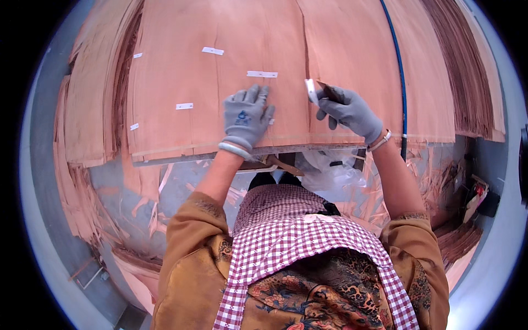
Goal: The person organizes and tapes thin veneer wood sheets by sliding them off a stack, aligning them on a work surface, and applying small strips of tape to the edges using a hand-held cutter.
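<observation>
My left hand [244, 116], in a grey glove, lies flat on a wide reddish wood veneer sheet [170, 77] with its fingers stretched out. Just beyond its fingertips a white tape strip [262, 74] is stuck to the sheet. My right hand [352, 113], gloved too, is closed around a dark knife [333, 94] whose pointed end aims up and left. Beside its fingertips a white piece of tape [312, 91] stands near a dark seam [305, 41] in the veneer; whether the fingers pinch it I cannot tell.
Several more tape strips dot the sheet's left side. A blue hose [400, 66] runs across the veneer on the right. Veneer stacks [467, 66] rise at both sides. Below the table edge are a clear plastic bag [333, 173] and veneer scraps [148, 203] on the floor.
</observation>
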A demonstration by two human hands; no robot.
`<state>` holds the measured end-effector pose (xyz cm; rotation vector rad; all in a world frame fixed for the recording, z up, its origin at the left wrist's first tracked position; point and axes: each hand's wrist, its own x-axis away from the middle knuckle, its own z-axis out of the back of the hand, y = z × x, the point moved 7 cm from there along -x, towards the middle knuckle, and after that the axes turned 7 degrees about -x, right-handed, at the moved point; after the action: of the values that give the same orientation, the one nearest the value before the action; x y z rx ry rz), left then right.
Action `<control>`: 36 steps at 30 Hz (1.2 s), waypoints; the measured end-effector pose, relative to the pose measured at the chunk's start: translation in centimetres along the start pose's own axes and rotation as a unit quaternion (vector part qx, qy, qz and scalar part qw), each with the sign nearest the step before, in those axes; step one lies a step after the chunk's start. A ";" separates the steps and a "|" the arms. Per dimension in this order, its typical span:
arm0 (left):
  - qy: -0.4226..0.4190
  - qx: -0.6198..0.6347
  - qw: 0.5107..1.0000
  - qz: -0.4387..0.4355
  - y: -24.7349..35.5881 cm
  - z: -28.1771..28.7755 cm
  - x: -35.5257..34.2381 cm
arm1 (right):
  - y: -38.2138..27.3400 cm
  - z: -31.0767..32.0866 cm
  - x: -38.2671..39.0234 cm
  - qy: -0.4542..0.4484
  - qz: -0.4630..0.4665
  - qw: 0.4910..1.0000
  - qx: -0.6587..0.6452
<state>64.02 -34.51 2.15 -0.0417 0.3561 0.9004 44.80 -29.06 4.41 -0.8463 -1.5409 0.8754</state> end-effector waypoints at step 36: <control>0.056 0.142 0.975 -0.160 10.7 1.6 3.2 | 5.2 3.5 -0.8 -0.048 -0.100 0.987 0.114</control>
<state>58.02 -25.17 3.82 0.1121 0.5645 0.5221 41.70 -27.63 -0.88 -0.4816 -1.5432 0.9334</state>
